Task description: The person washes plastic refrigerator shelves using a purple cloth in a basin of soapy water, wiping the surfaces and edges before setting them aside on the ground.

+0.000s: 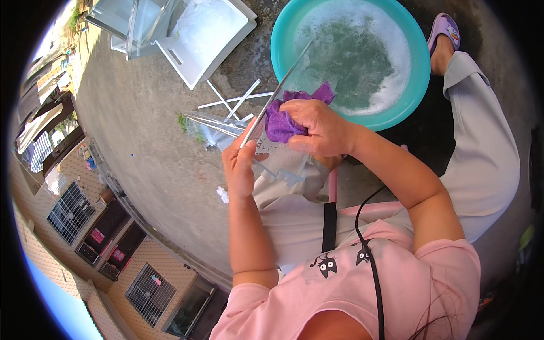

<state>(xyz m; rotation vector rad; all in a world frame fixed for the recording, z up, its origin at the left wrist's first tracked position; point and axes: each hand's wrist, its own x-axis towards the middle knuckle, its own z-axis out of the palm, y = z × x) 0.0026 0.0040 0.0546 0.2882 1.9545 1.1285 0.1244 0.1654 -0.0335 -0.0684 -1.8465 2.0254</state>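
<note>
My left hand (241, 163) grips the edge of a clear glass or plastic shelf panel (282, 157) with a metallic-looking trim strip along one side. The panel is tilted over my lap, its far end reaching above the water. Bunched in my right hand (323, 127) is a purple cloth (284, 124), pressed against the panel's face. Just beyond the hands stands a turquoise plastic basin (418, 85), holding cloudy greenish water with white foam around the edge. Part of the panel is hidden behind the cloth and my right hand.
White drawer-like bins (187, 63) and clear panels (134, 29) stand at the upper left. Several white strips (236, 100) lie crossed on the concrete floor (157, 140), near more clear panels (212, 123). A crumpled white scrap (222, 194) lies by my left forearm. A black cable (374, 276) runs down my shirt.
</note>
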